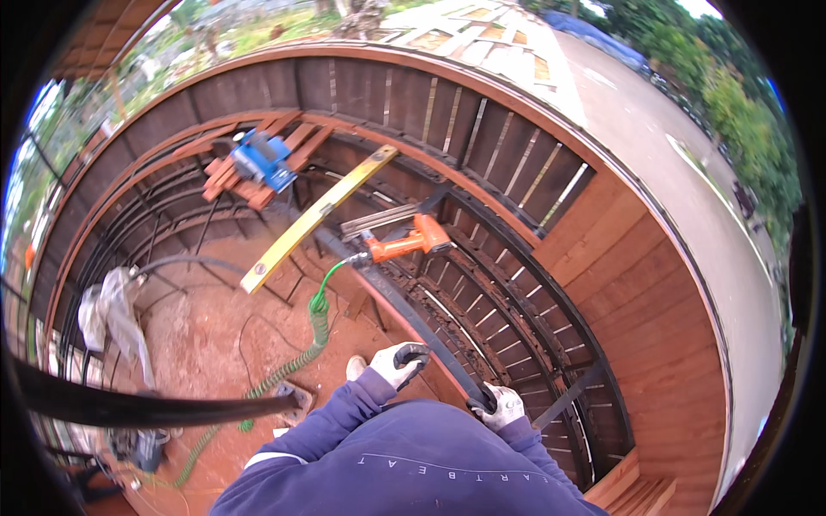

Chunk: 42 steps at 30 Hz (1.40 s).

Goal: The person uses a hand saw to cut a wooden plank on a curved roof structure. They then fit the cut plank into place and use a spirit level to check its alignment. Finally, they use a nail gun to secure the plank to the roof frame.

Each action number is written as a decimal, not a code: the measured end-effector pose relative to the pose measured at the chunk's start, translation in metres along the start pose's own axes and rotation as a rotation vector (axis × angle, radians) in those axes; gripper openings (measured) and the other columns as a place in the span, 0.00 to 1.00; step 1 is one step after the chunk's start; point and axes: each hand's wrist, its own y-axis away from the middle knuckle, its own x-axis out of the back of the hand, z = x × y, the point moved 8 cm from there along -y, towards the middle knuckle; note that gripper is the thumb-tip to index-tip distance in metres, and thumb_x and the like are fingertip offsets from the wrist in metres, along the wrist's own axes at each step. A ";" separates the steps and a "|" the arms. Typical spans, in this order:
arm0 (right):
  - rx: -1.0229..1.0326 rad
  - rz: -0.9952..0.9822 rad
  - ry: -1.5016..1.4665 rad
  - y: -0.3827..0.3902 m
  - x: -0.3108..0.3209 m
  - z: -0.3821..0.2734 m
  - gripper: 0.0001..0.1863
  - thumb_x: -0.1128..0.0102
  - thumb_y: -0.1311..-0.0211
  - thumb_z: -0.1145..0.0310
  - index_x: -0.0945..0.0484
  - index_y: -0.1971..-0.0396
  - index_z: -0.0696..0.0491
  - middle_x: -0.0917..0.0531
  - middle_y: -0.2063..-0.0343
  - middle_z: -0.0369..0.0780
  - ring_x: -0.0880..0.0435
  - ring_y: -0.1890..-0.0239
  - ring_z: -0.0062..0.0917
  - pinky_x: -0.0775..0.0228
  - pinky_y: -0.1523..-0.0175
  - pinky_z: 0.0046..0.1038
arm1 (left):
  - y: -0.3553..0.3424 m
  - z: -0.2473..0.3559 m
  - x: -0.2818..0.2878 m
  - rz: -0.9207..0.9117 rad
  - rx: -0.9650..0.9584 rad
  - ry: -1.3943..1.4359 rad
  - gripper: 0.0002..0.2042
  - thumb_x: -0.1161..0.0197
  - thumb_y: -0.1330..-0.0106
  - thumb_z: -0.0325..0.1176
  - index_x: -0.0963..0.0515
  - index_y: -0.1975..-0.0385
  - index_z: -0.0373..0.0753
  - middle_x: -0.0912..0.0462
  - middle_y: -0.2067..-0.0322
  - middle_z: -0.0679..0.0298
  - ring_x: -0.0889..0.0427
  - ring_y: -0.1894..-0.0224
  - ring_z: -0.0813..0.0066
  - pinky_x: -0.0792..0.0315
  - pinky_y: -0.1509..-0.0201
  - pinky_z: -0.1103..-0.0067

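Curved slatted wall: dark planks (361, 86) sweeping from the left across the top of the frame to the right.
Long dark bar: centre of the frame, slanting down to the right (422, 331); moved carelessly, it could jog the tools around it.
Green coiled hose: left of centre (320, 322), joined to the nailer; a snag or pull could drag that tool off its perch.
Yellow level: upper centre, slanting (318, 220); a knock could slide it off.
Blue planer: upper left, on reddish boards (262, 159); uneven boards could let it tip.
Orange nailer: centre (400, 248); a bumped trigger could fire it if pressurised.
Left hand: lower centre, gloved, half curled beside the bar (400, 365); cannot tell whether it grips.
Right hand: lower centre, gloved (502, 406), fingers around the bar's near end; a slip could pinch them.
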 end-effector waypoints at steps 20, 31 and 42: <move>-0.959 0.248 0.005 -0.030 0.010 -0.053 0.35 0.50 0.31 0.34 0.20 0.43 0.50 0.12 0.53 0.48 0.13 0.51 0.43 0.23 0.44 0.42 | -0.320 -0.028 0.426 0.244 -0.007 -1.162 0.39 0.24 0.41 0.37 0.35 0.30 0.36 0.25 0.35 0.51 0.27 0.32 0.57 0.35 0.27 0.70; -0.951 0.340 0.002 -0.024 0.010 -0.049 0.35 0.50 0.30 0.37 0.23 0.40 0.53 0.13 0.51 0.48 0.14 0.49 0.42 0.25 0.42 0.40 | -0.358 -0.047 0.472 0.355 -0.050 -1.147 0.44 0.19 0.50 0.36 0.33 0.31 0.39 0.20 0.40 0.52 0.20 0.38 0.58 0.28 0.33 0.70; -0.774 0.317 0.009 -0.034 -0.002 -0.032 0.28 0.47 0.29 0.43 0.20 0.45 0.51 0.11 0.59 0.48 0.13 0.54 0.42 0.22 0.47 0.41 | -0.123 0.308 0.338 0.188 -0.731 0.044 0.26 0.46 0.26 0.39 0.34 0.35 0.27 0.20 0.65 0.60 0.24 0.68 0.75 0.27 0.55 0.77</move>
